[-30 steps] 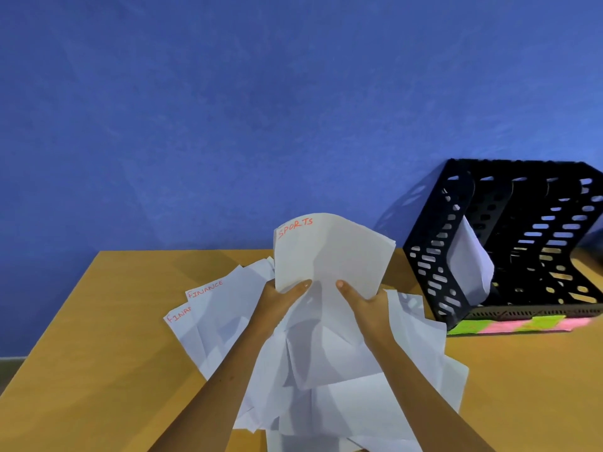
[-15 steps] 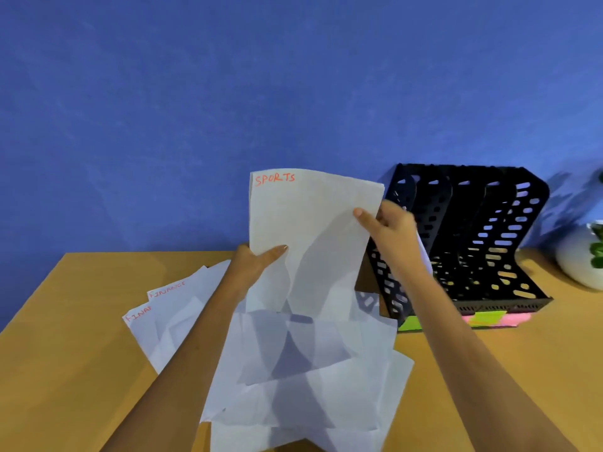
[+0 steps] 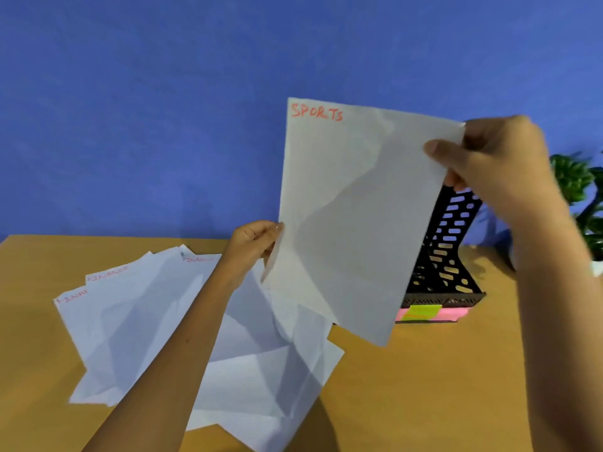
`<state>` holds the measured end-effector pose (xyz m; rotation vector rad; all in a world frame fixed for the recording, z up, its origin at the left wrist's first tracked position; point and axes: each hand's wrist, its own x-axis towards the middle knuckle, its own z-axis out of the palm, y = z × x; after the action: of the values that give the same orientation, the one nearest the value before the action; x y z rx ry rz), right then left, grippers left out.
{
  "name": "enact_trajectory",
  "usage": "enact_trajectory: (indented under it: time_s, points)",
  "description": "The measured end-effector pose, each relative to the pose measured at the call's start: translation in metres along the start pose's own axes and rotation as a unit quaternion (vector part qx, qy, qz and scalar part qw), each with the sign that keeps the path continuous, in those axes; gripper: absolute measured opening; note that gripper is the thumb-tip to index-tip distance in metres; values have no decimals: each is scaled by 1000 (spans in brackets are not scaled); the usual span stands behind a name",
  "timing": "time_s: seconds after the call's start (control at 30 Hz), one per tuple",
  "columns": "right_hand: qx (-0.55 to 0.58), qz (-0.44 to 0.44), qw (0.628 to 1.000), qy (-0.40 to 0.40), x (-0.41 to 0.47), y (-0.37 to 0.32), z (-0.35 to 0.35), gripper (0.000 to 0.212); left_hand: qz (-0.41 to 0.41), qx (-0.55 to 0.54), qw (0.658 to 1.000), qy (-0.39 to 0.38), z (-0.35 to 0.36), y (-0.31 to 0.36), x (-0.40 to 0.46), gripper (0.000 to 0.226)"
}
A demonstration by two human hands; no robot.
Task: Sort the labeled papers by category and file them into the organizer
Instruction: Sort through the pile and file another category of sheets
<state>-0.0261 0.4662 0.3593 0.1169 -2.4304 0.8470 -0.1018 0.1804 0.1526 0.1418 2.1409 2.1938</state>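
**Me:** I've got the sheet marked SPORTS [image 3: 355,216] up in the air, in front of the black organizer [image 3: 447,256], which sits on the table [image 3: 424,386] against the blue wall. My right hand [image 3: 499,164] pinches its top right corner, thumb on the near face and the other fingers behind. My left hand [image 3: 253,244] has its fingers curled onto the left edge, lower down.

**You:** How does it handle?

**Me:** Light and floppy, I'd say. There is a soft crease running across the middle and the bottom corner hangs free. One thin sheet like this would bend under its own weight if I held it by one point only, so two grips well apart look like the right idea.

**You:** Slippery? Fragile?

**Me:** Not slippery, I think, but it would crumple or tear if I pushed it against a divider. I would keep hold of the top edge and let the bottom edge go into the slot first. Most of the organizer is hidden behind the sheet, so I cannot tell which slot is for sports. There are pink and green sticky notes [image 3: 424,313] at its base.

**You:** And the others?

**Me:** The other papers [image 3: 156,321] lie fanned out on the table under my left arm. Some show FINANCE in red.
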Motion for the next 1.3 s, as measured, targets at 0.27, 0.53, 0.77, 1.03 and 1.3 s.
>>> enact_trajectory:
  time_s: [0.27,0.53,0.77,1.03,1.3]
  points:
    - [-105,85,990,47,2,74,-131,20,-74,43,995,-53,100,-65,-5,30]
    - [-201,25,974,104,-6,90,-74,36,1,239,959,-154,155,-86,-8,69]
    - [-224,-13,966,127,-20,115,8,33,-49,336,926,-164,167,-89,-9,86]
    - [-183,19,981,66,-47,143,84,21,-65,299,939,-158,168,-96,-12,87]
    - [-210,94,973,-8,-75,169,126,10,-77,319,930,-167,162,-94,-14,80]
